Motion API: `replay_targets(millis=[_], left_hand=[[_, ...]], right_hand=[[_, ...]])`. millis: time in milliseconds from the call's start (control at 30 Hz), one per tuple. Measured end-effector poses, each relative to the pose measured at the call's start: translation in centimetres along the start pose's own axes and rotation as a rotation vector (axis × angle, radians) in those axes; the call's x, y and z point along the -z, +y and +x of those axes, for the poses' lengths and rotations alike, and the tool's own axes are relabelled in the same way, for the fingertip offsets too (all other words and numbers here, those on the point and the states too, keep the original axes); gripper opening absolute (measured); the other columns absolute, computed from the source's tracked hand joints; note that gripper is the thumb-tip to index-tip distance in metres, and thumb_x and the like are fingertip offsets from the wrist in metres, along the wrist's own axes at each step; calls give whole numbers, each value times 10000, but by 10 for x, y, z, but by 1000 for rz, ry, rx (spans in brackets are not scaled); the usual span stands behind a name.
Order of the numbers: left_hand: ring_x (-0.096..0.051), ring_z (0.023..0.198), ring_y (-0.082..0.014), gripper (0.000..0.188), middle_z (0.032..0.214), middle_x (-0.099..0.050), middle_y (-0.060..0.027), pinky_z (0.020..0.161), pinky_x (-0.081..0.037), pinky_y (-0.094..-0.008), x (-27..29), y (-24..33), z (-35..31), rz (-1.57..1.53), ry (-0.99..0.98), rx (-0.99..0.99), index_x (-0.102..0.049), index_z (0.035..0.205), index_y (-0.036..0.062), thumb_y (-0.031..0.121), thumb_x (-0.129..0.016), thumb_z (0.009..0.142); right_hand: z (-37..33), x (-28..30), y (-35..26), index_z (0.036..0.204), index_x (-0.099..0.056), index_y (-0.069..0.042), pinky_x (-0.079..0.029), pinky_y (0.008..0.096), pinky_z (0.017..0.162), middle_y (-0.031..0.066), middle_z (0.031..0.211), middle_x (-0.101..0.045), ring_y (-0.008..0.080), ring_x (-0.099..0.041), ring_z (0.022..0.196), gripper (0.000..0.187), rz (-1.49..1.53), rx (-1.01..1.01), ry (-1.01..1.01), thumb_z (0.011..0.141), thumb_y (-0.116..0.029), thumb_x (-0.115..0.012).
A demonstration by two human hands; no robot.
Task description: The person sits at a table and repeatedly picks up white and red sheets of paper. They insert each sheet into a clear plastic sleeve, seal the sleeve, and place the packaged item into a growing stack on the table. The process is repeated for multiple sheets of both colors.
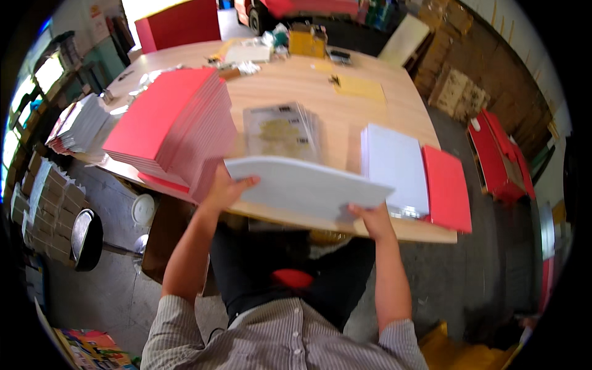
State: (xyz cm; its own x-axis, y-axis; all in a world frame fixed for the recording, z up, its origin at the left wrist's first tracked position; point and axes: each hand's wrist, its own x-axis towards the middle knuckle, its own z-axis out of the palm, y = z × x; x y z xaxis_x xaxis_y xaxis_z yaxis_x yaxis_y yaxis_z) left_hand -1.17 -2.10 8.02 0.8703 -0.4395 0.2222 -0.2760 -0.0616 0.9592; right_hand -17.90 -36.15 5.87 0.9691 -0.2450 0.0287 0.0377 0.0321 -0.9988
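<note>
Some white paper (pixel 302 188) between hands (pixel 223 187) (pixel 374 219)

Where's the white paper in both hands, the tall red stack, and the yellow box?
White paper (pixel 302 188), head view: middle of its face.
Tall red stack (pixel 165 118), head view: its top.
Yellow box (pixel 307 44), head view: its front.

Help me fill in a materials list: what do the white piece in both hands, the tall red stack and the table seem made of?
White piece: probably paper, matte; thin-edged, bowing slightly between the left hand and right hand.
Tall red stack: likely card or paper, mostly matte; its side shows many layers.
Table: wood or wood-look laminate, smooth, from its pale tan top; which is unclear.
</note>
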Motion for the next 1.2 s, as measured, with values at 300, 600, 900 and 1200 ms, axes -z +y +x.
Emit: replay_targets(millis=[300,600,900,1200], left_hand=[[-641,1025,-152,374,1104,-693,-59,908,-512,-308,-4,-51,15,-214,11,10,-630,1204,-11,7,-762,855],[-637,982,-152,387,1056,-712,-60,877,-515,-307,-1,-69,10,34,12,85,-666,1155,-34,69,-819,815],[-632,974,-179,362,1041,-690,-59,869,-515,-341,-11,-43,8,158,24,108,-665,1131,-19,58,-794,803],[-620,1056,-229,468,1151,-653,-94,996,-467,-371,4,-67,-4,-372,122,-1,-586,1266,-41,-73,-679,808]], right_hand=[[23,-6,32,1155,-680,-15,-524,315,880,28,1057,-714,123,-642,972,345,72,85,-49,840,-78,-806],[26,-7,38,1180,-659,-2,-517,323,897,50,1070,-709,142,-632,993,403,-199,81,-83,832,-121,-823],[24,1,39,1174,-670,-11,-523,340,905,55,1085,-713,152,-642,1009,382,-24,109,-146,839,-125,-814],[-8,-9,4,1219,-648,-5,-528,363,913,113,1124,-716,192,-654,1023,423,-218,64,-117,880,-222,-777]])
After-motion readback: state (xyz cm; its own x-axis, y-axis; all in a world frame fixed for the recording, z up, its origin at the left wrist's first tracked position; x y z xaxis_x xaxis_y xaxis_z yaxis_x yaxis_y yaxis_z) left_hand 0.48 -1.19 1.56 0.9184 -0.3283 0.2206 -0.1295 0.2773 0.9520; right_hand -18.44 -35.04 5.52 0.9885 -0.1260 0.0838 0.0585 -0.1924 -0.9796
